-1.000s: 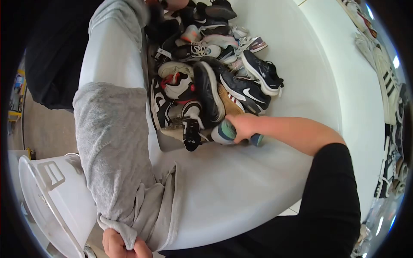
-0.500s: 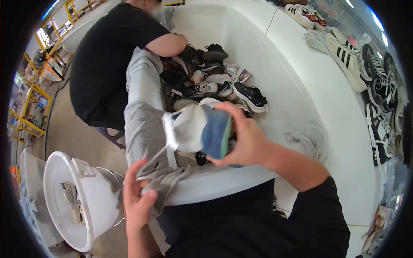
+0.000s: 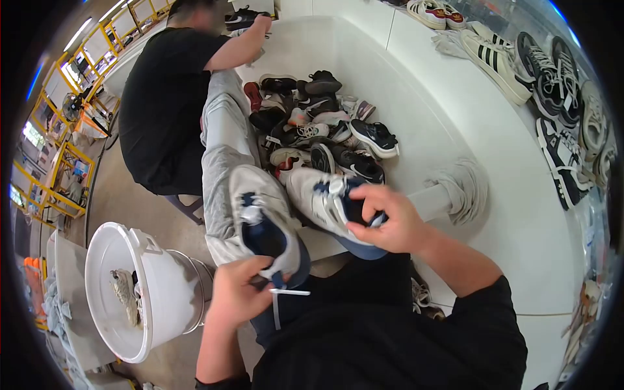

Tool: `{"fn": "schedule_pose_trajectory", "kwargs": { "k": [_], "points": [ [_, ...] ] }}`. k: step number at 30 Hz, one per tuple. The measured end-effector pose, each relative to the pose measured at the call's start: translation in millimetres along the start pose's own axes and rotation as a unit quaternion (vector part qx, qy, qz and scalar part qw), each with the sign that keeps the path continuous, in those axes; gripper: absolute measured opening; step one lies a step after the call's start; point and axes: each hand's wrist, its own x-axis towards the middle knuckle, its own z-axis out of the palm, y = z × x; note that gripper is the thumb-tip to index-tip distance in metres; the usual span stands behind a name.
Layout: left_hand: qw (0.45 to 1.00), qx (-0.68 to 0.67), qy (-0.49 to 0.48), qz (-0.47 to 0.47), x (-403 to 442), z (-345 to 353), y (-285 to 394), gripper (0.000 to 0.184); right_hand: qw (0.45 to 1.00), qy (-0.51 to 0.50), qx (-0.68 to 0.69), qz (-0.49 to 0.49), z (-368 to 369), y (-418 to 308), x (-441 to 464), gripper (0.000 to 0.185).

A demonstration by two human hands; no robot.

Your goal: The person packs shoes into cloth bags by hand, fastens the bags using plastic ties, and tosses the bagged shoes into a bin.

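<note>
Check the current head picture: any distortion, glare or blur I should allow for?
Head view: fisheye curvature warps the edges; head view: bright streaks near both upper corners; head view: a blurred patch at the head of the co-worker, while the grey sneakers in the left hand and right hand look fairly sharp.

Tub [image 3: 416, 91]: bright, even light, soft shadow under piled shoes [image 3: 315, 132]
Strip lights [image 3: 78, 31]: white glow beyond the far left corner
Held shoes [image 3: 263, 224]: fairly sharp, hollows dark
Glare: blue streak past the right edge
Lens: bowed lines, black corners
Blur: co-worker's head [image 3: 195, 14]
</note>
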Motion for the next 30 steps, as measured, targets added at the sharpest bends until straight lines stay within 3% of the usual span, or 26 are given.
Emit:
{"fn": "schedule_pose_trajectory", "kwargs": {
  "k": [1, 5, 9, 10, 14, 17, 20, 22, 23, 24, 27, 28, 30],
  "points": [
    [0.999, 0.026, -0.021, -0.007, -3, 10, -3, 0.026, 0.999, -0.041, -0.017, 0.017, -2, 0, -6, 0.052],
    [0.995, 0.099, -0.019, 0.020, -1, 42, 3, 0.037, 0.976, -0.131, -0.162, -0.068, -10, -23, -7, 0.059],
    [0.999, 0.046, 0.018, -0.004, 5, 53, 2, 0.038, 0.962, -0.235, -0.134, 0.030, -16, -41, 9, 0.061],
    [0.999, 0.032, 0.018, -0.007, 7, 54, 1, 0.038, 0.948, -0.278, -0.115, 0.102, -18, -51, 19, 0.060],
    [1.000, 0.006, 0.019, -0.004, 12, 54, 5, 0.040, 0.915, -0.384, -0.110, 0.059, -9, -43, 40, 0.061],
    [0.999, -0.011, 0.044, 0.000, 12, 55, 4, 0.045, 0.865, -0.442, -0.217, 0.097, 4, -67, 61, 0.053],
    [0.979, -0.118, 0.159, -0.055, 8, 56, -1, 0.045, 0.910, -0.365, -0.167, 0.101, 10, -46, 64, 0.041],
    [0.926, -0.284, 0.239, -0.066, 2, 50, -13, 0.025, 0.944, -0.303, -0.056, 0.118, -2, -31, 67, 0.033],
    [0.887, -0.363, 0.279, -0.062, -1, 52, -27, 0.019, 0.944, -0.300, -0.012, 0.137, -8, -14, 68, 0.040],
    [0.869, -0.396, 0.279, -0.097, -3, 52, -20, 0.022, 0.957, -0.253, 0.051, 0.129, -14, -20, 64, 0.037],
    [0.891, -0.392, 0.146, -0.176, -4, 66, -45, 0.042, 0.956, -0.171, 0.208, 0.119, -9, -24, 44, 0.035],
    [0.896, -0.403, 0.072, -0.173, 1, 64, -54, 0.062, 0.943, -0.149, 0.270, 0.127, -2, -24, 36, 0.037],
    [0.818, -0.522, 0.042, -0.237, 13, 57, -41, 0.075, 0.914, -0.129, 0.366, 0.116, 14, -18, 24, 0.042]
  ]
}}
